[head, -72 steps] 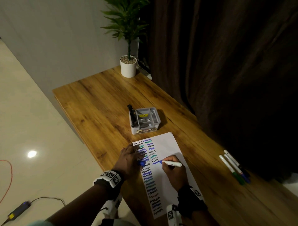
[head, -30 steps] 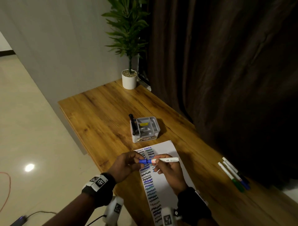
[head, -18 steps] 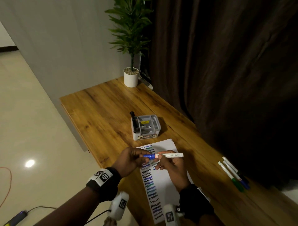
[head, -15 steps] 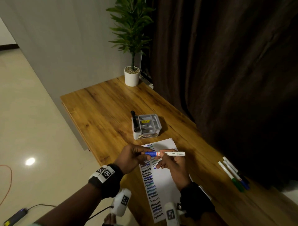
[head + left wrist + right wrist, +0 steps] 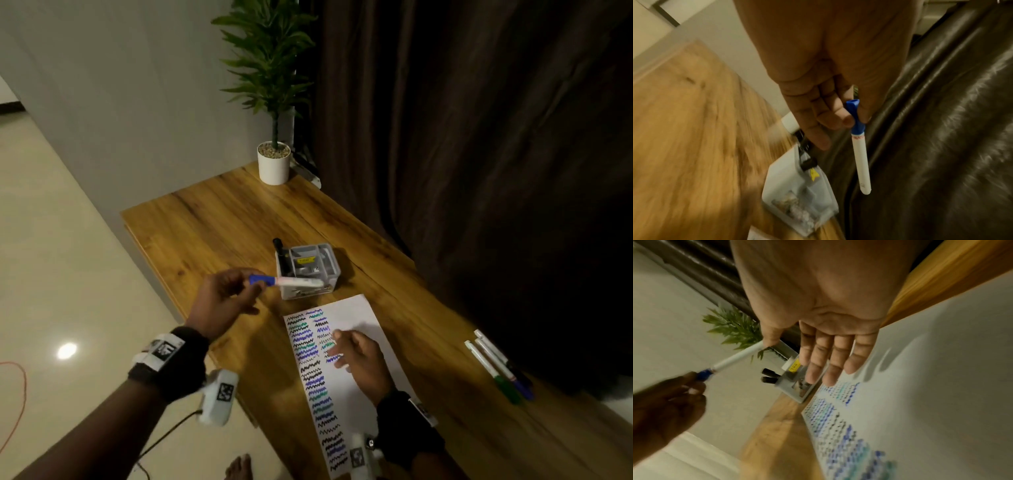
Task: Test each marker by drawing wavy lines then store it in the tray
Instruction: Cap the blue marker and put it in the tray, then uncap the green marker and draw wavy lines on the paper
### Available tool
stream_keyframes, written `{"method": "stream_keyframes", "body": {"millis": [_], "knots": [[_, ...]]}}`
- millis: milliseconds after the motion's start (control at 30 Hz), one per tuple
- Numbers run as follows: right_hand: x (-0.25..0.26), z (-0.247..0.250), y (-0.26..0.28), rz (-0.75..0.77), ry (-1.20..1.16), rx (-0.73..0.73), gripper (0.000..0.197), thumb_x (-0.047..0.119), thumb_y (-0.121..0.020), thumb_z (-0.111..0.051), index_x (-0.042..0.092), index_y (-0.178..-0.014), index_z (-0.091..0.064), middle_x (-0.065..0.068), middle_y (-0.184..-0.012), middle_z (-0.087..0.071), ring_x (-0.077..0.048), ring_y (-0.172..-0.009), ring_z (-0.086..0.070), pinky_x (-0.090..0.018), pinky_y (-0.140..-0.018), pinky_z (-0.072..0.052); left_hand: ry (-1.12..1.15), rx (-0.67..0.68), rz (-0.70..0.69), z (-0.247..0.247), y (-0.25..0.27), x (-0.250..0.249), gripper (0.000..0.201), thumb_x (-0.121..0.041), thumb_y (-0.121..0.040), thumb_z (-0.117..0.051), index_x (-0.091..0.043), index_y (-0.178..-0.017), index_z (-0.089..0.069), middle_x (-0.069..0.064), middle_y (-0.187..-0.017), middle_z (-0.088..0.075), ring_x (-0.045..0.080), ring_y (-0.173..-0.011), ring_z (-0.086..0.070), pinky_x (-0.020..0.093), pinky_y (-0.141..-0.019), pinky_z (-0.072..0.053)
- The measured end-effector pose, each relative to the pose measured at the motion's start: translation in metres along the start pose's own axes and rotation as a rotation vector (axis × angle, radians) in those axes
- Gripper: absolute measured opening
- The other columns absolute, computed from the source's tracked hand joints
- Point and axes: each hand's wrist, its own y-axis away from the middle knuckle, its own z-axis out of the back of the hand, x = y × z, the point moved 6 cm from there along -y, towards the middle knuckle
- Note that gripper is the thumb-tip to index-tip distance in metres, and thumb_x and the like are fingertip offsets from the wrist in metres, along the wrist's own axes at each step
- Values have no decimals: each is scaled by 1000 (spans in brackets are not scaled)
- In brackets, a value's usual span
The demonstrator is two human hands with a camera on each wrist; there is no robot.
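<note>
My left hand (image 5: 251, 286) pinches a capped marker (image 5: 291, 281) by its blue cap, with the white barrel pointing right over the front left of the grey tray (image 5: 334, 270). In the left wrist view the marker (image 5: 860, 151) hangs between thumb and fingers (image 5: 840, 116) above the tray (image 5: 777, 183). Black markers (image 5: 281, 255) stand in the tray's left slot. My right hand (image 5: 339, 346) hovers open over the paper (image 5: 363, 315) of wavy lines, holding nothing; its straight fingers (image 5: 818, 360) show in the right wrist view.
Three more markers (image 5: 496, 366) lie on the wooden table (image 5: 212, 222) at the right, near a dark curtain (image 5: 479, 137). A potted plant (image 5: 274, 164) stands at the far corner. The table's left edge drops to a tiled floor (image 5: 51, 274).
Both hands held the marker over the paper as the cap went on. My right hand has let go and dropped toward the paper; my left has carried the capped marker up to the tray.
</note>
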Motion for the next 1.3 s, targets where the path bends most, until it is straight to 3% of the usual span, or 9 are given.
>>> {"method": "stream_keyframes", "body": {"millis": [133, 333, 467, 567, 700, 833, 1033, 1200, 1300], "knots": [[-50, 15, -3, -57, 240, -19, 29, 38, -96, -60, 15, -82, -69, 2, -81, -73, -16, -80, -69, -46, -87, -59, -46, -127, -48, 49, -24, -19, 9, -23, -87, -71, -25, -94, -76, 3, -73, -72, 21, -68, -68, 43, -65, -63], [-62, 15, -12, -97, 209, -15, 27, 35, -95, -62, 14, -80, -69, 2, -80, -73, -18, -82, -68, -42, -86, -58, -580, -129, -120, 51, -56, -31, 20, -24, -91, -70, -18, -110, -71, -7, -84, -72, 7, -58, -70, 38, -65, -62], [-62, 14, -14, -115, 205, -14, 28, 36, -95, -62, 16, -76, -67, 3, -77, -72, -16, -78, -68, -38, -83, -57, -860, -11, -194, 14, -80, -29, 21, -21, -90, -68, -15, -110, -72, -1, -100, -73, 10, -71, -62, 19, -61, -43], [-61, 14, -13, -105, 207, 7, 30, 34, -97, -59, 21, -70, -63, 3, -74, -69, -15, -76, -65, -39, -82, -57, -985, 84, -215, -15, -93, -24, 18, -16, -87, -68, -17, -104, -74, 1, -100, -74, 15, -75, -61, 21, -60, -40], [-65, 15, -13, -78, 222, 18, 33, 43, -97, -58, 25, -70, -63, 1, -79, -71, -19, -82, -69, -38, -81, -56, -1024, 151, -205, -34, -105, -12, 15, -19, -85, -68, -19, -99, -73, 6, -92, -74, 27, -82, -70, 31, -64, -52], [-62, 15, -12, -36, 218, 33, 30, 41, -98, -58, 26, -72, -62, 2, -81, -70, -18, -83, -68, -36, -82, -55, -1047, 195, -144, -43, -105, -2, 21, -28, -89, -66, -20, -109, -67, 3, -102, -71, 24, -87, -68, 27, -62, -45], [-58, 17, -11, 21, 224, 53, 35, 60, -84, -55, 27, -76, -65, 10, -73, -66, 0, -70, -60, -18, -71, -49, -773, -24, -351, -49, -55, -42, 38, -29, -87, -70, -20, -122, -59, 1, -114, -57, 20, -83, -60, 29, -64, -47], [-46, 38, -9, -25, 22, 33, 17, 15, -99, -58, 10, -86, -67, 0, -75, -69, -12, -65, -61, -19, -59, -50, -775, 421, -279, -119, 11, 24, 34, -45, -86, -66, -32, -117, -62, -6, -122, -60, 14, -106, -61, 29, -82, -53], [-38, 82, -9, -30, 92, -160, 26, 28, -91, -64, 3, -92, -69, -4, -79, -67, -14, -70, -60, -23, -66, -48, -900, 546, -123, -127, 22, 90, 58, -70, -82, -49, -43, -133, -51, -7, -151, -42, 22, -136, -44, 43, -105, -46]]}}
